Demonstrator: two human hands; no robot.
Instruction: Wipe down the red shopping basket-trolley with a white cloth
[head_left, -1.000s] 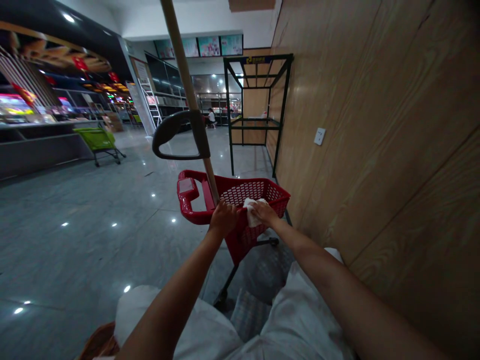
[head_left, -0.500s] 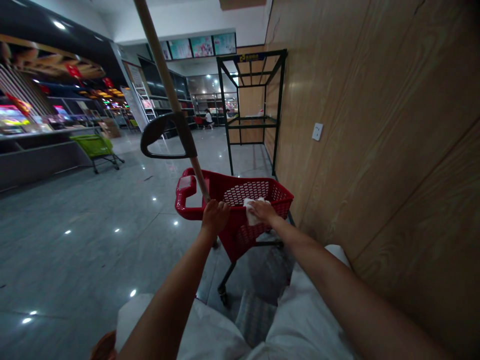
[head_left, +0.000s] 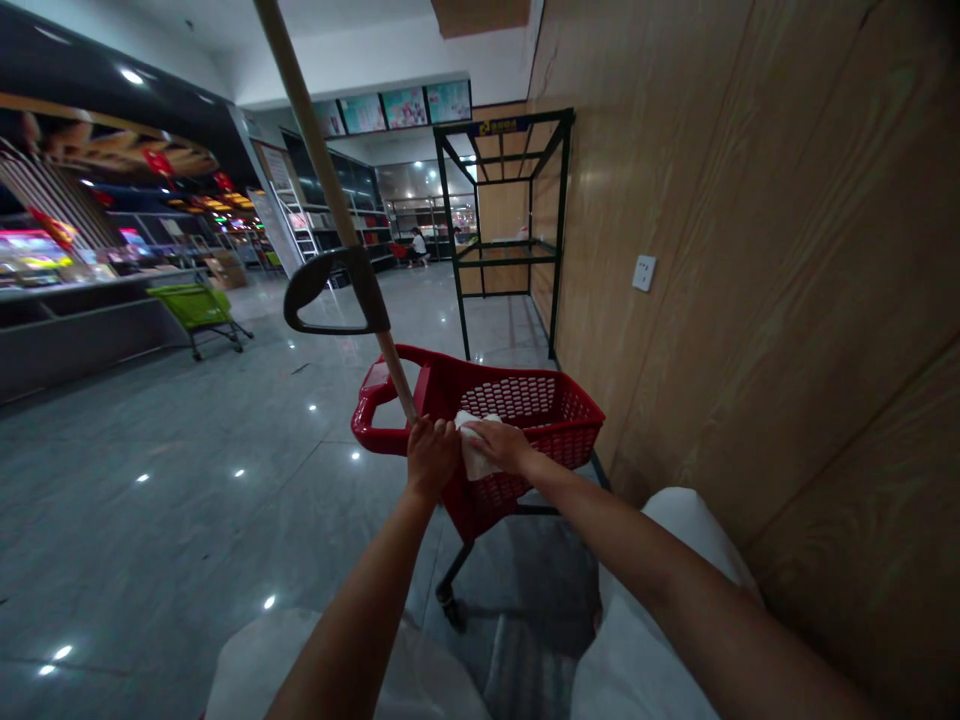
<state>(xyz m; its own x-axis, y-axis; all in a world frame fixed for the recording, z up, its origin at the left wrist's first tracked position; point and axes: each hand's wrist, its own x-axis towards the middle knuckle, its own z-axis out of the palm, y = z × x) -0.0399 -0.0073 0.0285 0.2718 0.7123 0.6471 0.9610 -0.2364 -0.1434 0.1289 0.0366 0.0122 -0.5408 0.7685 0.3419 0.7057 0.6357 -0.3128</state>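
A small red plastic shopping cart [head_left: 570,440] with a mesh basket stands in front of me. My left hand [head_left: 433,452] is closed over its near rim, close to the cart's handle. Right beside that hand ends the visible part of a tilted wooden pole [head_left: 330,180], which carries a dark loop-shaped handle [head_left: 367,290]; whether my fingers also touch the pole, I cannot tell. With my right hand [head_left: 504,443] I press a white cloth [head_left: 476,462] against the cart's near side, just right of my left hand. Part of the cloth is hidden under my fingers.
A wood-panelled wall [head_left: 675,380] with a socket [head_left: 643,272] runs along the right. A dark metal rack frame [head_left: 459,290] stands beyond the cart. Further left is a green cart [head_left: 196,305] by a counter [head_left: 82,340]. A person [head_left: 418,245] is far back.
My right hand has slid the cloth leftward along the cart's side, closer to my left hand. The cart's far end has swung slightly right. My left hand keeps its hold.
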